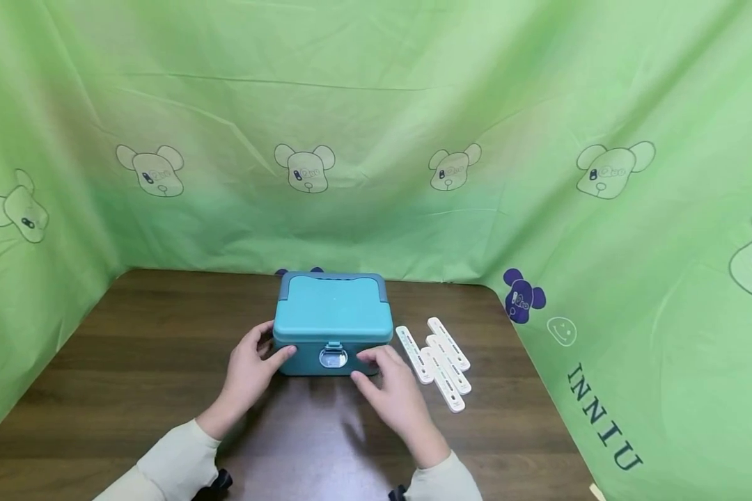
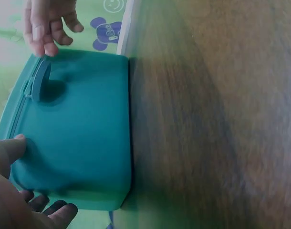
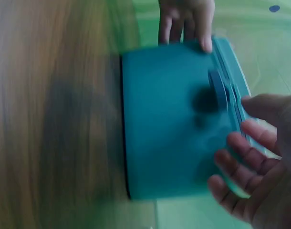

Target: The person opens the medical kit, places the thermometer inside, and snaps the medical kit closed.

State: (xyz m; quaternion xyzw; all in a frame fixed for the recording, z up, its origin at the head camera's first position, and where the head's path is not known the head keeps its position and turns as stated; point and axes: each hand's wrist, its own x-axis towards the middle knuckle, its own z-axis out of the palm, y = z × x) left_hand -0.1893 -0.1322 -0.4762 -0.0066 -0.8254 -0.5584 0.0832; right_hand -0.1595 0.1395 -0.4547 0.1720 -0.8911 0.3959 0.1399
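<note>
The left hand [image 1: 247, 367] is at the lower centre-left of the head view, holding the box [image 1: 333, 323] by its left front corner, thumb laid on the front face and the other fingers set against the side. The right hand [image 1: 396, 393], right of centre and lower in the frame, is loosely spread with its fingers slightly bent, holding nothing; its fingertips lie just in front of the box's right front, and whether they touch it I cannot tell.

The box stands upright in the lower middle of the head view, its lighter teal lid [image 1: 334, 303] down and a blue-grey handle [image 1: 379, 287] folded along the lid's back and side edges. On the front, between the two hands, the latch [image 1: 333, 358] with its clear oval tab stands out from the face, as the left wrist view also shows.

Just right of the box lie four slim white strips [image 1: 443, 379], slanting down to the right, three of them close together. All of it sits on a brown wood-grain worktop [image 1: 163, 376]. Pale sleeves [image 1: 178, 459] enter from the bottom edge. A green cloth [image 1: 376, 104] printed with bear heads fills the upper frame and both sides, with "INNIU" lettering [image 1: 604, 417] at the lower right.
</note>
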